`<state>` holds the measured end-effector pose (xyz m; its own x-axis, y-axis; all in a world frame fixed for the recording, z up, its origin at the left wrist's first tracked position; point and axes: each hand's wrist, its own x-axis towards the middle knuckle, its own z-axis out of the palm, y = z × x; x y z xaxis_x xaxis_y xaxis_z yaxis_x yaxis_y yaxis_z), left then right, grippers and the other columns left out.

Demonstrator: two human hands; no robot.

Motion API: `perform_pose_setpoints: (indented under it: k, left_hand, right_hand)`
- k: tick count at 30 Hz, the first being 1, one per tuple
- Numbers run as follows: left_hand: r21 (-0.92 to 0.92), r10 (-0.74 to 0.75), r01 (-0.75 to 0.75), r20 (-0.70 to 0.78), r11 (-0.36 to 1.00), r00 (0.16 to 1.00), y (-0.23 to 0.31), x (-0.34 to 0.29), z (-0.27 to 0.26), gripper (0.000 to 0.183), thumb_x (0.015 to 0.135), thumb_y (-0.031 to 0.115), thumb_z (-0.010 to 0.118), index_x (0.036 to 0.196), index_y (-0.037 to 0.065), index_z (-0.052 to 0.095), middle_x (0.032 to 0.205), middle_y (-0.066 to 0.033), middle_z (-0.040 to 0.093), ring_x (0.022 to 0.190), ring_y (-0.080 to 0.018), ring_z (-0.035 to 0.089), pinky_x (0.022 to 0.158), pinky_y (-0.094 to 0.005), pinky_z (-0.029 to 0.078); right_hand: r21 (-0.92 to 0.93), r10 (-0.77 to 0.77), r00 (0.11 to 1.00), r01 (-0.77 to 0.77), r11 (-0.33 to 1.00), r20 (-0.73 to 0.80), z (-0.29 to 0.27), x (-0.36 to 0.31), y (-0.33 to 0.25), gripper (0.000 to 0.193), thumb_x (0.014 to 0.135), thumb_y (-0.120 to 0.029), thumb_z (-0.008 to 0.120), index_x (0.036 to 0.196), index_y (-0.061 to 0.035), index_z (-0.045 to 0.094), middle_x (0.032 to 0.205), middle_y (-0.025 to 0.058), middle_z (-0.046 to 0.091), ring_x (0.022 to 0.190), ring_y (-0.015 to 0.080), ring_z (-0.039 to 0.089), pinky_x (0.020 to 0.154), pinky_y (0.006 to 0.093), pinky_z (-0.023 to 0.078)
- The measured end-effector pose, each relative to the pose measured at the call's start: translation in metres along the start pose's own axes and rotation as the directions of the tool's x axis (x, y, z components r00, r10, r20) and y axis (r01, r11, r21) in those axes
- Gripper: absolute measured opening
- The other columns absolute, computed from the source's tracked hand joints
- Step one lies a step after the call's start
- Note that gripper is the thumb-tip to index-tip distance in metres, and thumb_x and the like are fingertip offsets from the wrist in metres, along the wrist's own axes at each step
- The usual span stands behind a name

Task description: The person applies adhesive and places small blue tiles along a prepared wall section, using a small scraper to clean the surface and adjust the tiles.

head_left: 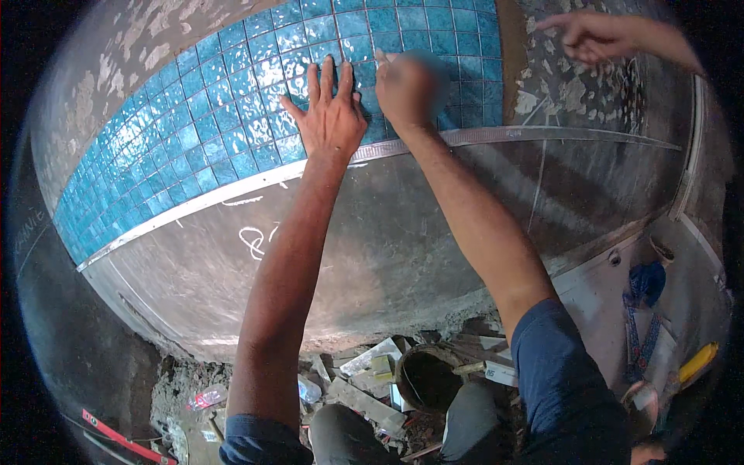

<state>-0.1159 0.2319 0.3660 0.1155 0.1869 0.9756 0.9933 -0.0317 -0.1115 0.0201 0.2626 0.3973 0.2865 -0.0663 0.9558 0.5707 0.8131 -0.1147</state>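
Glossy blue square mosaic tiles (205,128) with thin joints cover the upper part of the wall. My left hand (332,120) lies flat on them with its fingers spread, near the lower edge of the tiling. Just right of it, my right hand (411,89) is closed against the tiles. Part of that hand is blurred, and whatever its fingers may hold cannot be made out. Below both hands, a long pale metal strip (480,137) runs along the bottom edge of the tiles.
Another person's hand (593,37) points from the upper right, near rough, patchy wall. Below lie rubble, a dark bucket (426,377), a plastic bottle (208,397) and a red spirit level (124,438). A yellow tool (698,363) and blue cloth (646,283) are at right.
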Motion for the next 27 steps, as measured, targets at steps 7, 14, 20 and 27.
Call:
perform_pose_setpoints:
  k: [7,14,20,27]
  left_hand:
    - [0.001,-0.011,0.011,0.013,1.0,1.0,0.004,-0.001,-0.001,0.057,0.101,0.031,0.056,0.156,0.025,0.043,0.169,-0.0017,0.03,0.157,-0.0254,0.022,0.114,-0.0812,0.014]
    - [-0.042,-0.011,0.01,-0.016,0.999,1.0,0.012,0.002,-0.004,0.056,0.1,0.03,0.059,0.154,0.025,0.046,0.167,-0.0048,0.032,0.157,-0.0295,0.023,0.113,-0.0817,0.014]
    - [-0.065,0.06,-0.06,-0.015,0.996,0.998,0.033,0.022,-0.004,0.054,0.101,0.034,0.061,0.152,0.029,0.047,0.167,-0.0069,0.032,0.157,-0.0318,0.024,0.113,-0.0826,0.014]
    - [-0.09,0.036,-0.04,-0.043,0.995,0.998,0.041,0.017,0.007,0.054,0.101,0.033,0.059,0.153,0.028,0.047,0.167,-0.0073,0.032,0.157,-0.0315,0.022,0.113,-0.0824,0.012]
  right_hand:
    - [0.01,-0.025,1.0,0.025,1.0,-0.003,0.005,0.001,0.003,0.014,0.086,-0.012,0.066,0.078,-0.0013,0.065,0.079,0.0214,0.066,0.077,0.0443,0.066,0.068,0.0544,0.05]
    - [0.018,0.055,0.996,-0.053,0.998,-0.07,-0.006,0.003,0.014,0.012,0.087,-0.013,0.067,0.086,-0.0019,0.071,0.083,0.0215,0.069,0.079,0.0426,0.068,0.069,0.0506,0.052]
    - [-0.001,0.094,0.987,-0.094,0.996,-0.128,-0.015,0.029,0.032,0.017,0.087,-0.018,0.068,0.083,-0.0015,0.071,0.074,0.0204,0.068,0.07,0.04,0.069,0.064,0.0472,0.051]
    - [-0.01,0.038,0.991,-0.04,0.999,-0.125,-0.009,0.034,0.036,0.016,0.085,-0.017,0.069,0.082,-0.0013,0.07,0.078,0.0222,0.068,0.075,0.0436,0.068,0.067,0.0497,0.051]
